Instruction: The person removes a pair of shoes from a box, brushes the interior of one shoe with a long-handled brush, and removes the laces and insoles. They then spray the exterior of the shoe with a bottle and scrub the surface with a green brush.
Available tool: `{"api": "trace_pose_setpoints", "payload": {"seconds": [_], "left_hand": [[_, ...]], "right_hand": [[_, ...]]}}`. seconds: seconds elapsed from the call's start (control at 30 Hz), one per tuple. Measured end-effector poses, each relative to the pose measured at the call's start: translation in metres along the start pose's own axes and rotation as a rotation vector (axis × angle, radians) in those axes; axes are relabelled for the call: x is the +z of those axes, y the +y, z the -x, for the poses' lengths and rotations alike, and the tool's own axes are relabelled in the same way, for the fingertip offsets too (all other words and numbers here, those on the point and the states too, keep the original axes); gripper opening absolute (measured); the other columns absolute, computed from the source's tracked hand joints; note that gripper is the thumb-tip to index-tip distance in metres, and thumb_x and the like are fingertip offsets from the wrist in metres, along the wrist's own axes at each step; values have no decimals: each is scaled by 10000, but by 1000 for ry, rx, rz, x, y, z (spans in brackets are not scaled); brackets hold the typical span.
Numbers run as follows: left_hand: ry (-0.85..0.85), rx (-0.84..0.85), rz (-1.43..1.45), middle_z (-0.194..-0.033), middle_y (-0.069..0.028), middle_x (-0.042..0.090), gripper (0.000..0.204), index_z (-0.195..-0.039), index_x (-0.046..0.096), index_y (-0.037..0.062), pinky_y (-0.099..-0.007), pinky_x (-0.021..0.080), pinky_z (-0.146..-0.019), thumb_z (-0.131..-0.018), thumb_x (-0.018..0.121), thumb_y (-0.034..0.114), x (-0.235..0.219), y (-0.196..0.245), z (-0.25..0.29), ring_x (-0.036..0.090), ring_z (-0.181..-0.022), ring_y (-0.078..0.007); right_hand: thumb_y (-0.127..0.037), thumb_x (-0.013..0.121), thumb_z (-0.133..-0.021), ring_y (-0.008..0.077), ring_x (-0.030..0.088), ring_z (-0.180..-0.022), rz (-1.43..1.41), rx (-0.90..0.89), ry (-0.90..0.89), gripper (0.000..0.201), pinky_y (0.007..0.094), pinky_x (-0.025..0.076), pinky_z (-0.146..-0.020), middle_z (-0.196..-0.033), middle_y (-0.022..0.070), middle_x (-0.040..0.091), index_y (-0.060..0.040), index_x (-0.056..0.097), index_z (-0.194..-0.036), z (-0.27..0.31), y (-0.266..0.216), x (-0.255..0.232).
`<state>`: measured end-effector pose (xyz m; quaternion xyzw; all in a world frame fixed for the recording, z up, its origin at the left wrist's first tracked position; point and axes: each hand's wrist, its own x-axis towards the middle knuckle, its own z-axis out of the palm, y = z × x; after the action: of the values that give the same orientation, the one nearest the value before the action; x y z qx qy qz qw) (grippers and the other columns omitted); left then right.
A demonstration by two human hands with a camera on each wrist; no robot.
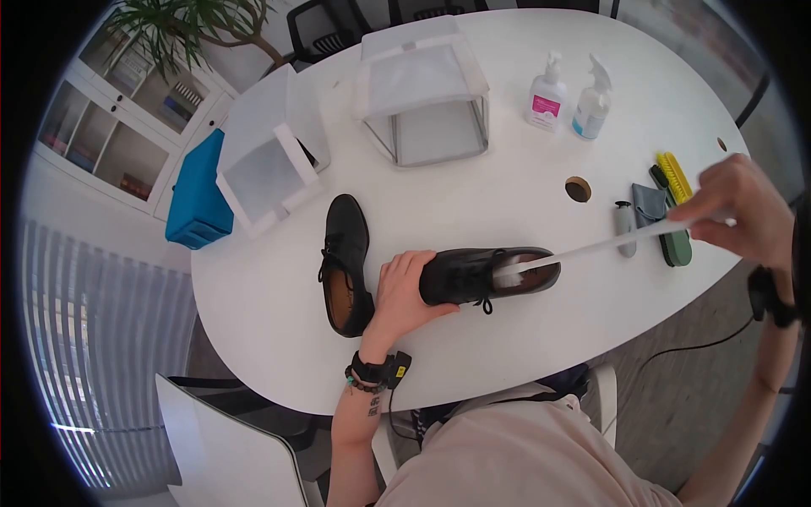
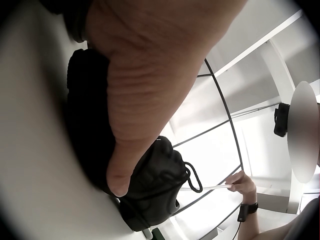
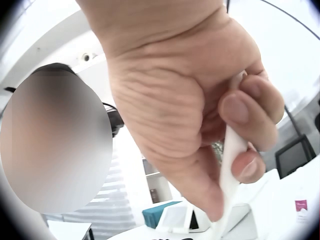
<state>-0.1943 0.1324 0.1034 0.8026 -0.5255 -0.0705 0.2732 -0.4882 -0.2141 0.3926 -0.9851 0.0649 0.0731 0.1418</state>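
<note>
A black lace-up shoe [image 1: 460, 275] lies on the white table with its toe to the left. My left hand [image 1: 404, 296] grips it over the toe, the thumb [image 2: 120, 175] along its near side. In my right hand [image 1: 733, 207] is the handle of a long white brush [image 1: 608, 245], pinched between thumb and fingers in the right wrist view. The brush slants down to the left, and its white bristles [image 1: 509, 275] are inside the shoe's opening, just behind the laces. The other black shoe [image 1: 348, 232] stands left of my left hand, its tan insole showing.
At the right lie a small grey bottle [image 1: 625, 228], a grey cloth [image 1: 649, 203], a yellow-bristled brush [image 1: 673, 176] and a green brush [image 1: 676, 248]. Two white bottles [image 1: 547, 93] stand farther back, beyond a round table hole [image 1: 578, 189]. White boxes [image 1: 414, 80] and a blue case [image 1: 199, 193] are behind.
</note>
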Motion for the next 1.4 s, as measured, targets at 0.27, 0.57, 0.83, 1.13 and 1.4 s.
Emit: {"api": "trace_pose_setpoints", "payload": {"seconds": [0.27, 0.57, 0.83, 1.13, 1.4], "left_hand": [[35, -24, 90, -1364, -107, 641, 906, -1405, 614, 101, -478, 413, -1165, -633, 1035, 317, 1, -6, 3, 589, -1322, -347], [59, 15, 145, -1358, -105, 630, 902, -1403, 618, 90, -478, 380, -1188, -643, 1029, 345, 5, -16, 10, 566, -1348, -327], [69, 12, 177, -1392, -93, 630, 902, -1417, 622, 91, -470, 364, -1183, -662, 1016, 388, 13, -23, 12, 560, -1361, -301], [58, 30, 124, -1399, -99, 646, 909, -1412, 636, 82, -462, 381, -1173, -656, 1014, 416, 11, -22, 11, 576, -1353, -294], [54, 8, 113, -1414, -76, 663, 983, -1472, 634, 89, -456, 400, -1159, -642, 1025, 441, 14, -23, 12, 591, -1346, -280]], "right_hand": [[53, 737, -872, 318, 659, -759, -438, -72, -76, 524, 406, 550, -713, -913, 156, 675, -101, 758, -1373, -47, -4, 150], [99, 774, -841, 302, 605, -872, 126, -40, 429, 333, 391, 490, -700, -896, 99, 670, -36, 807, -1143, -10, 3, 127], [-12, 853, -863, 207, 540, -681, -162, 68, 551, 266, 358, 409, -624, -832, 65, 615, -57, 850, -1125, -16, -6, 197], [-42, 824, -952, 141, 511, -685, -169, 146, 443, 226, 325, 374, -608, -774, 46, 594, 26, 830, -1167, -23, -34, 197], [42, 805, -903, 217, 538, -631, -63, 162, 271, 383, 366, 460, -629, -748, 96, 613, -52, 820, -1273, -11, -5, 154]]}}
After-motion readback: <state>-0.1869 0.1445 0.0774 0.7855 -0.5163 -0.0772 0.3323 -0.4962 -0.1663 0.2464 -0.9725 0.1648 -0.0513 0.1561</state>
